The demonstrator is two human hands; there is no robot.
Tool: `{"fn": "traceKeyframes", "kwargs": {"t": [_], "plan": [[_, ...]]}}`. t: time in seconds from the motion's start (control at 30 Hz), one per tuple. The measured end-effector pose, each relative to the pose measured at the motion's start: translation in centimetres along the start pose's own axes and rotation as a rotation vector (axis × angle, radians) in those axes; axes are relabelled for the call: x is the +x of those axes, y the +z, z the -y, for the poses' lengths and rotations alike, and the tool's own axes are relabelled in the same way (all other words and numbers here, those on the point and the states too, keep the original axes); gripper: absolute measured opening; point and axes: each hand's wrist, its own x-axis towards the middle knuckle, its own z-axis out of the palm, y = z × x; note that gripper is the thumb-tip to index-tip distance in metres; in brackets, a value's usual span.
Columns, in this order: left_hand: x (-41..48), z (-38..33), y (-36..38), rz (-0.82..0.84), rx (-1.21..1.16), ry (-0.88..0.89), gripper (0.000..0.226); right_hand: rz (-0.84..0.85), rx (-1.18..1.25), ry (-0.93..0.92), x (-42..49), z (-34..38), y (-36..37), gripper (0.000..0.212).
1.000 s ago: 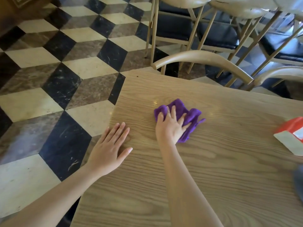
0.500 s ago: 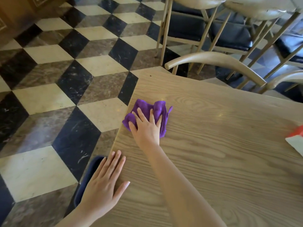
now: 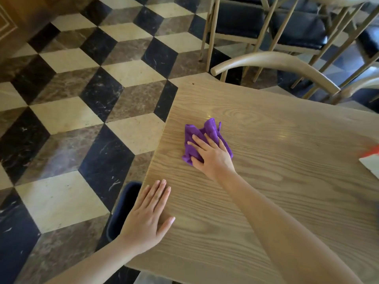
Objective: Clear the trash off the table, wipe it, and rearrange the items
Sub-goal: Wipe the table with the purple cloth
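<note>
A light wooden table (image 3: pixel 287 181) fills the right half of the view. A crumpled purple cloth (image 3: pixel 202 133) lies on it near the left edge. My right hand (image 3: pixel 212 155) presses flat on the cloth, fingers spread over it. My left hand (image 3: pixel 147 218) rests flat on the table's left edge, fingers together, holding nothing. A red and white box (image 3: pixel 372 158) shows partly at the right edge of the table.
A dark blue bin (image 3: pixel 123 210) stands on the floor by the table's left edge, under my left hand. Wooden chairs (image 3: pixel 276 64) with dark cushions stand beyond the far side. The floor is a checked marble pattern (image 3: pixel 71 119).
My right hand slid the cloth left to the table's edge, then a little back to the right and nearer to me. My left hand stayed planted on the table edge.
</note>
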Motion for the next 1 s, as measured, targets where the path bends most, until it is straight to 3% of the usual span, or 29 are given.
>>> {"fn": "traceKeyframes", "kwargs": {"t": [0.2,0.43,0.7,1.0], "plan": [[-0.4,-0.8,0.5,-0.013,0.044,-0.041,0.072,-0.015,-0.037,-0.015,-2.6,-4.5,-0.7,0.051],[-0.5,-1.1,0.3,-0.002,0.083,-0.053,0.073,0.007,-0.036,0.141,-7.5,-10.3,-2.9,0.060],[-0.4,-1.2,0.2,-0.004,0.084,-0.055,0.074,-0.036,0.016,0.446,-14.2,-13.7,-4.1,0.048],[-0.5,-0.8,0.6,-0.058,0.087,-0.040,0.074,-0.118,0.117,1.004,-13.8,-7.2,-1.7,0.050]]}}
